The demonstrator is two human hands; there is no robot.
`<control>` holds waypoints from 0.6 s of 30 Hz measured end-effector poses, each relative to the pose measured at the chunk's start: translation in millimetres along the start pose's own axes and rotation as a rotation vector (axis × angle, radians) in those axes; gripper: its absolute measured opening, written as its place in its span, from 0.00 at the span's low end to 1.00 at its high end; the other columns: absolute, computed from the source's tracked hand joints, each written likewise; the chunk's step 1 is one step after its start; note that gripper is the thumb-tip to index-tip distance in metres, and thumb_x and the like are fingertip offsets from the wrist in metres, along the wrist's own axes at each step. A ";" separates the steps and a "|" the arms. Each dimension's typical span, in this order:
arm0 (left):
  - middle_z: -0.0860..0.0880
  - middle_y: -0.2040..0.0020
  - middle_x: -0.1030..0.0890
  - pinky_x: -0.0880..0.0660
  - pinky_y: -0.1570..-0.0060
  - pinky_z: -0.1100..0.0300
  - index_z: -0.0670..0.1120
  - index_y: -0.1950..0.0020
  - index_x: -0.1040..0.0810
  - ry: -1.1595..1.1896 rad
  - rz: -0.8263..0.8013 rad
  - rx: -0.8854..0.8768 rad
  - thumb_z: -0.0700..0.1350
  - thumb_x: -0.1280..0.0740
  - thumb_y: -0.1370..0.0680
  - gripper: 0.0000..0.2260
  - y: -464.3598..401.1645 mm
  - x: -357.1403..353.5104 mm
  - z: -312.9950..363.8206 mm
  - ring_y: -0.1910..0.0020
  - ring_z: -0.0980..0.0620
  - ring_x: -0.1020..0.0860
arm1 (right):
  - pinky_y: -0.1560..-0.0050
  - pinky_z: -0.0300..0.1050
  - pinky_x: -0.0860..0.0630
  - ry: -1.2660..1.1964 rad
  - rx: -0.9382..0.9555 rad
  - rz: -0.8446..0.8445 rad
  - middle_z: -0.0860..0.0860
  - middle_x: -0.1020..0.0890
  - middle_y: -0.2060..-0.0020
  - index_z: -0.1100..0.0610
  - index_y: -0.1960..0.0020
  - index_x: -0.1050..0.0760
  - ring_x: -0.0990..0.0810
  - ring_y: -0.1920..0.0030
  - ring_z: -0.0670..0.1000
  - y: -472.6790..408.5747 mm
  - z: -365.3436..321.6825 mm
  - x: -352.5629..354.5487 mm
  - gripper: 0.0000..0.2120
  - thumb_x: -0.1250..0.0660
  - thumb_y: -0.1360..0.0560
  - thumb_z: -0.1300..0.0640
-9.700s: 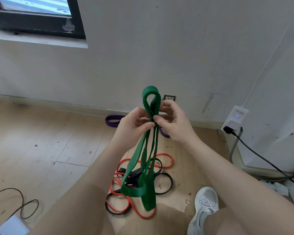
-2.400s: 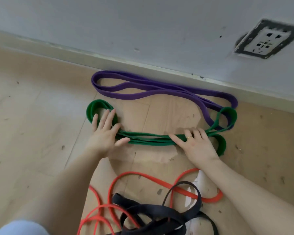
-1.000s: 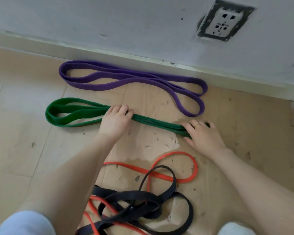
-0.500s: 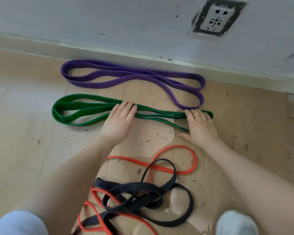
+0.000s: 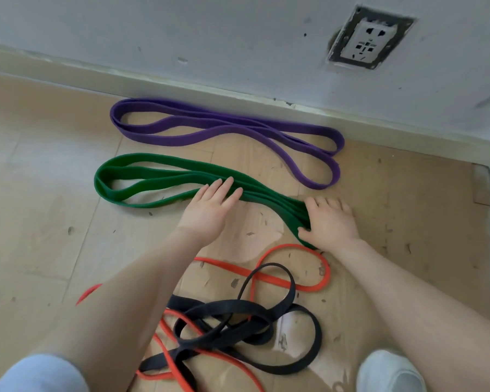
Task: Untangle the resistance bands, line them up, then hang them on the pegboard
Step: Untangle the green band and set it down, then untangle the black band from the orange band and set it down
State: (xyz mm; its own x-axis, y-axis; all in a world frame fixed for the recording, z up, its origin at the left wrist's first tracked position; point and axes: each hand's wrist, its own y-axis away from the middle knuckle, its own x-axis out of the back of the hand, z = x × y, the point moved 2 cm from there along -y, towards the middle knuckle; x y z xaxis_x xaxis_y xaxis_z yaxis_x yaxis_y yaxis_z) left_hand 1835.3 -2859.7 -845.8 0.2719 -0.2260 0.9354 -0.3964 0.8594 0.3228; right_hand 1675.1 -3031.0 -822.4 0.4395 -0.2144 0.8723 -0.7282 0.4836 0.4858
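Floor point(image 5: 54, 236) bears green band point(image 5: 159, 176), left hand point(image 5: 210, 210) flat, right hand point(image 5: 330, 222) gripping its end.

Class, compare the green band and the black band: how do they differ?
The green band lies folded in a neat row; the black band is tangled with the orange band. Both hands rest on the green one; none touches the black. Both lie on the floor.
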 end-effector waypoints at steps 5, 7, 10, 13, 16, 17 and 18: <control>0.45 0.22 0.57 0.60 0.27 0.54 0.49 0.23 0.56 0.037 0.025 0.032 0.38 0.45 0.20 0.30 -4.9 -0.5 9.0 0.24 0.46 0.58 | 0.28 0.58 0.47 -0.099 0.021 -0.042 0.54 0.34 0.30 0.53 0.25 0.50 0.36 0.30 0.57 0.8 -1.3 -0.9 0.48 0.35 0.34 0.30; 0.45 0.22 0.57 0.59 0.27 0.54 0.48 0.23 0.56 0.051 0.033 0.025 0.38 0.45 0.20 0.29 -2.5 2.1 10.1 0.24 0.46 0.57 | 0.28 0.59 0.48 -0.091 0.027 -0.041 0.54 0.37 0.28 0.53 0.24 0.52 0.38 0.29 0.57 2.1 -2.6 0.6 0.53 0.36 0.38 0.26; 0.45 0.22 0.54 0.56 0.26 0.54 0.47 0.23 0.51 0.055 0.003 0.032 0.38 0.45 0.20 0.28 3.2 2.8 13.0 0.24 0.46 0.55 | 0.27 0.58 0.49 -0.133 0.040 0.002 0.53 0.40 0.27 0.53 0.24 0.51 0.40 0.28 0.57 5.8 -6.5 4.2 0.53 0.36 0.38 0.26; 0.42 0.25 0.41 0.43 0.29 0.51 0.43 0.28 0.36 0.089 -0.043 -0.026 0.37 0.43 0.21 0.21 18.9 0.1 16.6 0.27 0.41 0.43 | 0.28 0.57 0.44 -0.115 0.225 0.235 0.57 0.33 0.30 0.57 0.28 0.38 0.36 0.29 0.59 21.6 -18.2 4.7 0.39 0.31 0.31 0.38; 0.39 0.44 0.23 0.26 0.48 0.47 0.41 0.45 0.21 0.135 0.039 -0.173 0.44 0.44 0.24 0.15 47.8 -9.4 23.6 0.46 0.35 0.24 | 0.35 0.58 0.31 -0.141 0.580 0.281 0.57 0.24 0.37 0.58 0.35 0.28 0.26 0.37 0.59 47.8 -43.9 -11.1 0.24 0.30 0.29 0.52; 0.42 0.46 0.22 0.26 0.48 0.48 0.43 0.45 0.21 0.134 -0.056 -0.192 0.51 0.49 0.24 0.21 60.8 -15.1 26.6 0.47 0.38 0.24 | 0.32 0.56 0.32 -0.144 0.650 0.180 0.55 0.26 0.35 0.57 0.33 0.30 0.27 0.35 0.58 56.7 -53.5 -21.8 0.25 0.32 0.27 0.54; 0.45 0.44 0.24 0.29 0.45 0.50 0.46 0.42 0.23 0.101 -0.112 -0.224 0.56 0.56 0.25 0.28 72.8 -22.3 28.6 0.44 0.42 0.25 | 0.28 0.54 0.39 -0.114 0.667 0.063 0.54 0.30 0.31 0.57 0.29 0.35 0.32 0.31 0.56 63.7 -61.5 -32.5 0.27 0.34 0.26 0.55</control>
State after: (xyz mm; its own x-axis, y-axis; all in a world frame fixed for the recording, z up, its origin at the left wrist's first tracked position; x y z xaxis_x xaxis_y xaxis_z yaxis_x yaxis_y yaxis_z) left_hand 1775.3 -2805.3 -839.0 0.3942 -0.2882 0.8727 -0.1575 0.9143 0.3731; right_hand 1646.8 -2941.0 -823.3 0.3542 -0.3092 0.8826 -0.9352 -0.1208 0.3330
